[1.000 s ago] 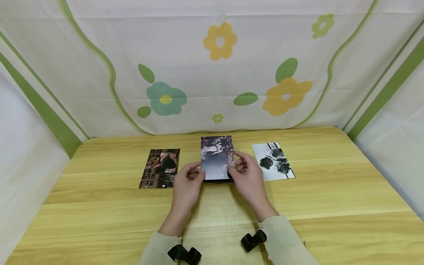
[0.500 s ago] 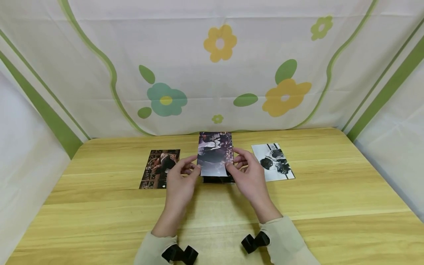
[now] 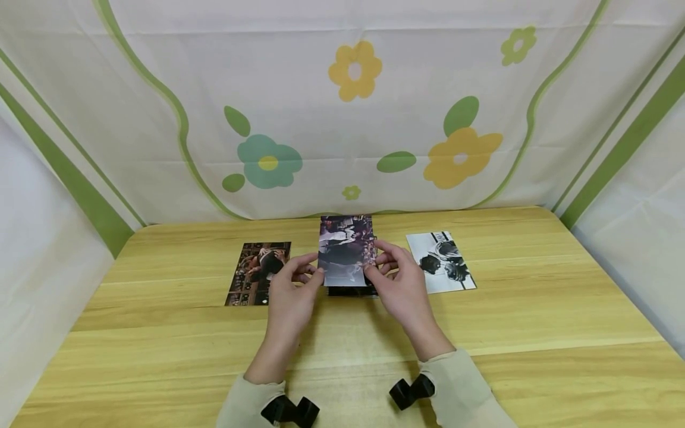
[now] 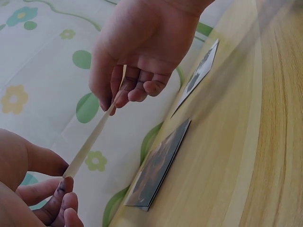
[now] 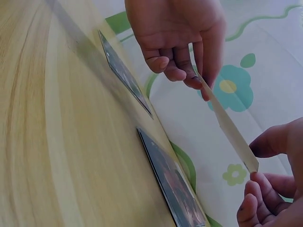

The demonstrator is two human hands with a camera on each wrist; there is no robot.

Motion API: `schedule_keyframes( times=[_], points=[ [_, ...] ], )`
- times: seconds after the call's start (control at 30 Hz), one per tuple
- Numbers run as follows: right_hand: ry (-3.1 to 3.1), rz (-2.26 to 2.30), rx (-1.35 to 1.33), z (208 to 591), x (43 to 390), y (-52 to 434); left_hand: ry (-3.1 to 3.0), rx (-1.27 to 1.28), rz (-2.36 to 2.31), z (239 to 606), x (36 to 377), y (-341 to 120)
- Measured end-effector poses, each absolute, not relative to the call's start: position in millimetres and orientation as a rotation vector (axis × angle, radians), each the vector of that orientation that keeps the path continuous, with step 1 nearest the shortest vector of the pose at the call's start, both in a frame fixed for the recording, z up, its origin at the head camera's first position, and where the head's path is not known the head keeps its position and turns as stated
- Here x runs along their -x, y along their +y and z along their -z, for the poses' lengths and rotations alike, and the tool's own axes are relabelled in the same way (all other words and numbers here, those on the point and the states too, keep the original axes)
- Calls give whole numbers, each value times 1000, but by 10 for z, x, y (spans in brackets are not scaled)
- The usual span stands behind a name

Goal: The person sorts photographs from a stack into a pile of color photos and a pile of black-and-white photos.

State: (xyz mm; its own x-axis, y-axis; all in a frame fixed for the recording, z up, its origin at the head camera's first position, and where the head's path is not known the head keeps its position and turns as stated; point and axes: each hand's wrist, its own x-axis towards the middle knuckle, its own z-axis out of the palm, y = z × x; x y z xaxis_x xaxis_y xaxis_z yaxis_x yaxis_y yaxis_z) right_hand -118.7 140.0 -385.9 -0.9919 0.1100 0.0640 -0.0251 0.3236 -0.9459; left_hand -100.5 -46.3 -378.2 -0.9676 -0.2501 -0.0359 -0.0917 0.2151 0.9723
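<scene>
One photo print (image 3: 342, 261) is raised above the table between two bare hands. The left grip (image 3: 291, 297) pinches its left edge near the lower corner, thumb against forefinger, and the right grip (image 3: 402, 291) pinches its right edge in the same way. Both wrist views show the print side-on, as a thin, pale, tilted strip spanning the two grips.

Three other places hold prints. Below the held one, between the grips, a dark pile (image 3: 352, 291) lies on the table; how many prints are in it I cannot tell. Just beyond the left grip lies one brown-toned print (image 3: 255, 273), partly covered by that hand. On the far side of the right grip lies one black-and-white print (image 3: 444, 261), slightly askew.

All of this rests on one table (image 3: 348, 368) of yellowish wood with long streaked grain. Past the grips, a white cloth backdrop (image 3: 305, 77) with soft creases rises behind the table, printed with rounded flowers in yellow, teal and green. Nearer than the grips are two beige sleeves (image 3: 462, 386) and two small black devices (image 3: 289, 410), one at each wrist
</scene>
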Motion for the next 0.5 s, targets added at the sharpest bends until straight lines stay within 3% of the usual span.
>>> schedule_keyframes(
  times=[0.5],
  points=[
    [-2553,-1712,63,3867,1196,1341,-2362,-351,1831,3796,1001,-539]
  ],
)
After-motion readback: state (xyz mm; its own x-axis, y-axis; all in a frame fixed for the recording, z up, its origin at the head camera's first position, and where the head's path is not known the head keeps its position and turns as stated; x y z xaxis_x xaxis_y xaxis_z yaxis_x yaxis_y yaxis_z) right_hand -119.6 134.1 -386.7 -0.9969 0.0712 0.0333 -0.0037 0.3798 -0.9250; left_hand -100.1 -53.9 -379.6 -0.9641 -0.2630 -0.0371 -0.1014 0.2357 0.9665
